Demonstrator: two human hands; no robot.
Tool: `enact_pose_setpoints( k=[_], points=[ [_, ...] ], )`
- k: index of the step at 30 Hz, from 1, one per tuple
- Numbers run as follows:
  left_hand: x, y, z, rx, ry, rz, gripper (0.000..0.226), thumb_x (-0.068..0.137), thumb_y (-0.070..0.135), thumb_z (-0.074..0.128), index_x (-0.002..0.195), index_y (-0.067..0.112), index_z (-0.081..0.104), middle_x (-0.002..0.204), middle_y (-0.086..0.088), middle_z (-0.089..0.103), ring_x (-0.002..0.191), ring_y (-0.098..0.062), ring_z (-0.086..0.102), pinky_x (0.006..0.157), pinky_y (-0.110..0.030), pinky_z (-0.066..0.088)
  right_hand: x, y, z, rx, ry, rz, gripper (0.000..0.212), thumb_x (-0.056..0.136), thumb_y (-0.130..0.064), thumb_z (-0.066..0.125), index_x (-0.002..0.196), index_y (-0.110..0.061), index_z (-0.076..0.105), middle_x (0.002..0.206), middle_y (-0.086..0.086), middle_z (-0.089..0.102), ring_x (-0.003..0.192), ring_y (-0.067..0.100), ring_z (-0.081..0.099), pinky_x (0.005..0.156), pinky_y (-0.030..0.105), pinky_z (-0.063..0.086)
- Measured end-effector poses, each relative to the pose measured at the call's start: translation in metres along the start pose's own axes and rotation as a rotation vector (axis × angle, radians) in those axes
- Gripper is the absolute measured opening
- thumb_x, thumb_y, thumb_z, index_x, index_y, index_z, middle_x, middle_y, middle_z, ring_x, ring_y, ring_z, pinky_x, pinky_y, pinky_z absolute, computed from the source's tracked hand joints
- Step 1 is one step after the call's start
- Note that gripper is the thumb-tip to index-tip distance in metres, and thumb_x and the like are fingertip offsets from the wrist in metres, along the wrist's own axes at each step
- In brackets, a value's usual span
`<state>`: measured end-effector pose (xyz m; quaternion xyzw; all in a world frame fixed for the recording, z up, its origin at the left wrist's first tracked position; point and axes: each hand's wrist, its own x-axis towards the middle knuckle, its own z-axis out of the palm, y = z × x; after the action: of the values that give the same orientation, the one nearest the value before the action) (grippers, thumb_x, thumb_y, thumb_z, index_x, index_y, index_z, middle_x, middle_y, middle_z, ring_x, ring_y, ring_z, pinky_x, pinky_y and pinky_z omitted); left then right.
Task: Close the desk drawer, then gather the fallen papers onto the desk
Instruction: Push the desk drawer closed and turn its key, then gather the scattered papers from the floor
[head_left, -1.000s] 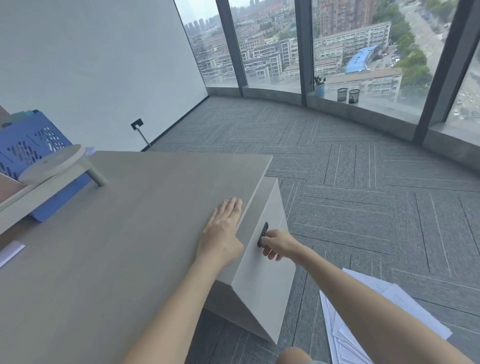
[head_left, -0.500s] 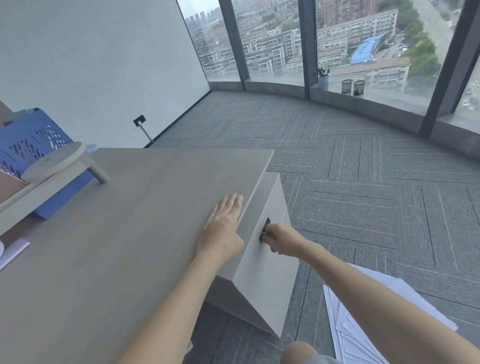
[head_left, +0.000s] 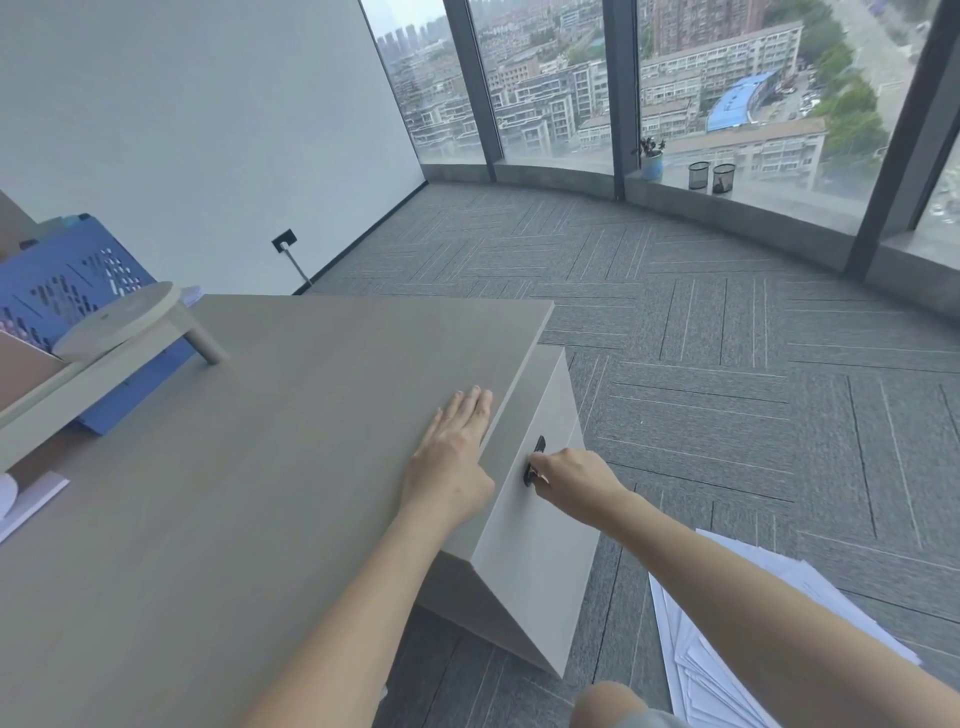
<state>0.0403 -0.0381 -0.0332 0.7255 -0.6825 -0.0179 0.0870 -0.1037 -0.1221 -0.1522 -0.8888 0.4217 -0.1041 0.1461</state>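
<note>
Gripping black handle (head_left: 535, 460) of pale drawer (head_left: 540, 545): right hand (head_left: 574, 480); left hand (head_left: 452, 460) flat, open.

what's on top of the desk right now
The left hand lies flat near the desk edge. A small wooden stand sits at the far left, hiding part of a blue organizer behind it.

I see two bare forearms, no sleeves, watch or rings on the left hand (head_left: 449, 462) or right hand (head_left: 576, 480). A bare knee (head_left: 608, 701) meets grey shorts (head_left: 644, 719).
</note>
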Motion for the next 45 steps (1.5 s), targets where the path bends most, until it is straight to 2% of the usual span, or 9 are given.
enact_pose_setpoints(
  k=[5,10,15,17,20,25,33,40,45],
  points=[
    [-0.002,0.002,-0.002,0.001,-0.004,0.0,0.091,0.076,-0.006,0.041,0.157,0.018,0.007,0.167,0.005,0.006,0.154,-0.012,0.002,0.125,-0.03,0.002,-0.006,-0.006,-0.004,0.004,-0.031,0.082,0.026,0.098,-0.027,0.044,0.113,-0.01,0.056,0.105,0.021,0.07,0.095,0.041,0.068,0.066,0.037,0.039],
    [-0.012,0.01,-0.006,-0.07,0.003,-0.046,0.079,0.084,0.001,0.043,0.156,0.016,0.015,0.166,0.0,0.013,0.154,-0.016,0.007,0.125,-0.031,0.003,-0.027,-0.01,-0.03,-0.004,-0.044,0.161,0.033,0.098,-0.031,0.045,0.122,-0.012,0.056,0.117,0.02,0.067,0.107,0.041,0.066,0.082,0.041,0.05],
    [-0.028,0.039,-0.01,-0.386,0.07,-0.199,0.053,0.09,0.007,0.05,0.143,0.014,0.047,0.159,-0.001,0.035,0.151,-0.018,0.019,0.123,-0.034,0.015,-0.07,0.001,-0.063,0.035,0.0,0.196,0.032,0.096,-0.035,0.048,0.118,-0.02,0.064,0.116,0.015,0.07,0.107,0.038,0.066,0.084,0.038,0.051],
    [-0.039,0.057,-0.008,-0.446,0.093,-0.175,0.045,0.09,0.004,0.051,0.133,0.015,0.058,0.152,-0.001,0.047,0.146,-0.019,0.032,0.118,-0.031,0.027,-0.094,0.007,-0.075,0.053,0.024,0.213,0.028,0.094,-0.034,0.048,0.11,-0.021,0.068,0.114,0.011,0.072,0.105,0.035,0.067,0.08,0.036,0.05],
    [-0.051,0.083,0.0,-0.507,0.101,-0.171,0.038,0.089,0.002,0.05,0.121,0.016,0.065,0.132,-0.001,0.066,0.118,-0.022,0.06,0.089,-0.023,0.042,-0.136,0.019,-0.092,0.07,0.045,0.262,0.025,0.093,-0.033,0.05,0.102,-0.021,0.07,0.11,0.006,0.073,0.102,0.033,0.067,0.077,0.035,0.05],
    [-0.065,0.125,0.021,-0.66,-0.022,-0.2,0.034,0.091,0.002,0.05,0.12,0.01,0.068,0.124,-0.007,0.071,0.121,-0.021,0.062,0.098,-0.025,0.043,-0.203,0.044,-0.109,0.082,0.052,0.358,0.028,0.093,-0.035,0.053,0.104,-0.02,0.073,0.107,0.009,0.075,0.1,0.033,0.068,0.076,0.035,0.051],
    [-0.067,0.161,0.081,-0.878,-0.19,-0.326,0.029,0.089,0.009,0.054,0.114,0.014,0.068,0.116,-0.005,0.072,0.112,-0.023,0.064,0.088,-0.029,0.045,-0.268,0.093,-0.111,0.181,0.061,0.561,0.025,0.09,-0.029,0.054,0.098,-0.017,0.075,0.105,0.009,0.075,0.099,0.032,0.068,0.078,0.036,0.053],
    [-0.044,0.177,0.157,-0.94,-0.298,-0.456,0.031,0.085,0.012,0.054,0.113,0.014,0.066,0.115,-0.012,0.071,0.093,-0.024,0.062,0.091,-0.039,0.051,-0.273,0.144,-0.084,0.219,0.058,0.69,0.027,0.09,-0.025,0.05,0.1,-0.015,0.074,0.109,0.007,0.074,0.102,0.03,0.067,0.081,0.035,0.052],
    [-0.027,0.18,0.214,-0.947,-0.38,-0.568,0.038,0.084,0.012,0.054,0.121,0.014,0.062,0.115,-0.007,0.065,0.098,-0.027,0.062,0.088,-0.036,0.048,-0.249,0.196,-0.045,0.263,-0.002,0.723,0.022,0.091,-0.023,0.053,0.102,-0.015,0.071,0.111,0.007,0.072,0.102,0.028,0.065,0.082,0.036,0.052]
  ],
)
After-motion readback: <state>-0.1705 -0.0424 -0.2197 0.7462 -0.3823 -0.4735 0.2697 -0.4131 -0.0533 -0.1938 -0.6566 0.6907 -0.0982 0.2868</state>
